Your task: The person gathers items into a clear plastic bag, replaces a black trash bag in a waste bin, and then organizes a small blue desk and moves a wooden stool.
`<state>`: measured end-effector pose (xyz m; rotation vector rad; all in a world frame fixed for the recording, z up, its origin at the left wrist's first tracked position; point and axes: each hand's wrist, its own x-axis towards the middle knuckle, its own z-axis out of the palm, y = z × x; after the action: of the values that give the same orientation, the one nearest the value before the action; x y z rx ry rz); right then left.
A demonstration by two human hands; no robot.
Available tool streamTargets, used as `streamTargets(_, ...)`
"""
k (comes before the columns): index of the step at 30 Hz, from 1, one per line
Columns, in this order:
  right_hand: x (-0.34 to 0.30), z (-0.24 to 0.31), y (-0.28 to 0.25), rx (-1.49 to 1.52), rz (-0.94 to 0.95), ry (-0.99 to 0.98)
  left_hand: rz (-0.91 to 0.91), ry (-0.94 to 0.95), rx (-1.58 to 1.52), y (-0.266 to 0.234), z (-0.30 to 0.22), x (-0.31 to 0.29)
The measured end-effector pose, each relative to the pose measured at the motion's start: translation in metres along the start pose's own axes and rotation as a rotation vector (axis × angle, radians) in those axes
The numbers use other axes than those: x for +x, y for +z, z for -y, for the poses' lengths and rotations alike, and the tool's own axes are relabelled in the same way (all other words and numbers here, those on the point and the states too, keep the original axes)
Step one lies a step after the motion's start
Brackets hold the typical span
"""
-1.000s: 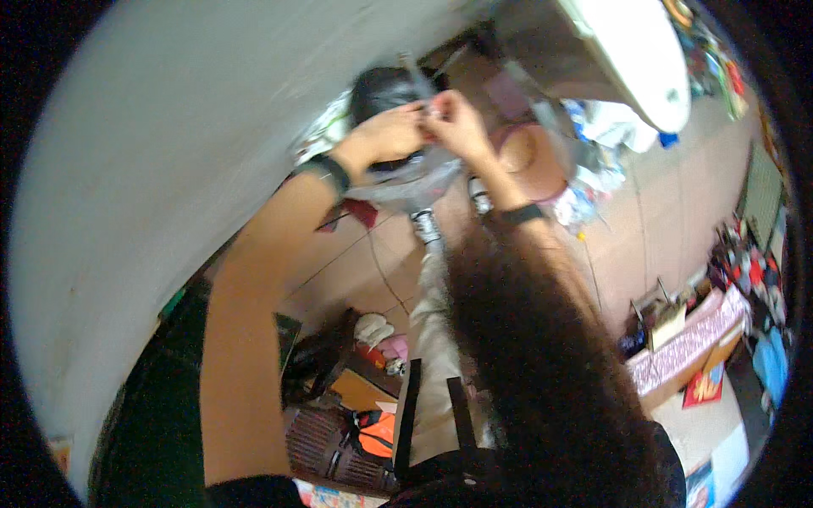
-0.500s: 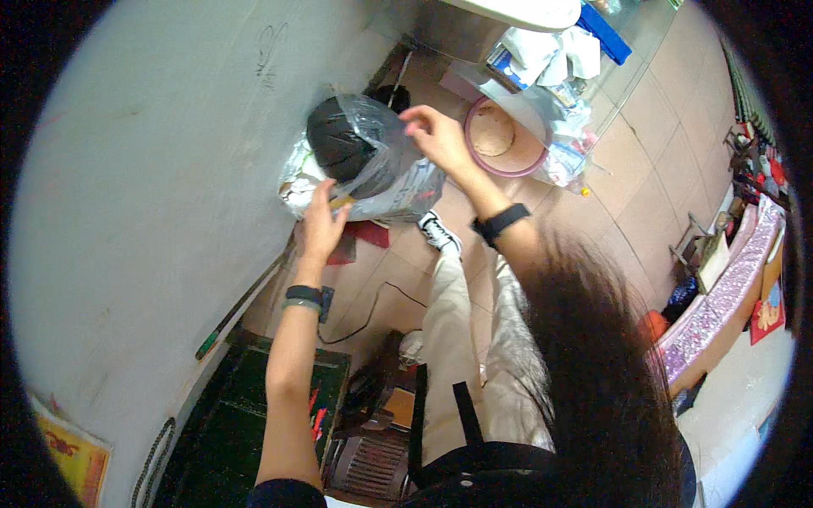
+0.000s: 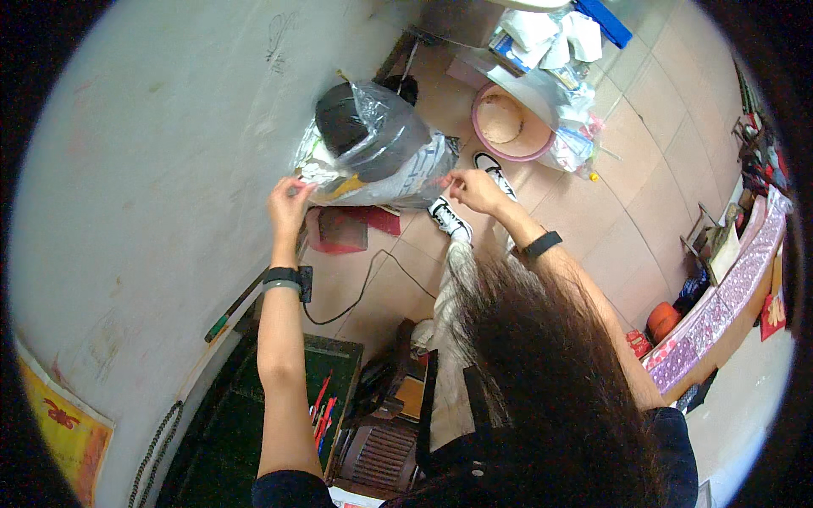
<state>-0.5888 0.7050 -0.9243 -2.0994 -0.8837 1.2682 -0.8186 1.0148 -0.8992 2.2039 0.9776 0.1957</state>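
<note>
A clear plastic bag [image 3: 398, 190], full and bulging, stands against the wall. A round black bundle [image 3: 340, 118] shows at its top, with white and yellow scraps lower down on its left side. My left hand [image 3: 286, 206] pinches the bag's near left edge between thumb and fingers. On the opposite side, my right hand [image 3: 481, 191] has its fingertips closed at the bag's right edge. The thin film between the fingers is hard to make out.
A pink-rimmed bin [image 3: 514, 121] stands right of the bag, beside a heap of tissues and plastic packaging [image 3: 563, 51]. A red dustpan [image 3: 343, 230] and a black cable [image 3: 364, 292] lie on the tiled floor. The dark green tabletop [image 3: 229, 415] is at lower left.
My right hand has come down from above the bag to its near right edge. My left hand has moved left to the other edge, and its fingers have closed.
</note>
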Motion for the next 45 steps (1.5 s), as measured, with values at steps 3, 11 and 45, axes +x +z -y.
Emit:
streamTargets(3, -0.045, -0.043, -0.017, -0.074, -0.016, 0.027, -0.029, -0.083, -0.081, -0.011, 0.024, -0.009)
streamTargets(11, -0.23, -0.133, -0.13, -0.12, -0.269, 0.424, -0.079, 0.001, -0.025, -0.007, -0.008, -0.041)
streamTargets(45, -0.479, -0.381, -0.511, 0.123, -0.34, 0.511, 0.19, -0.017, -0.903, 0.315, -0.699, -0.106)
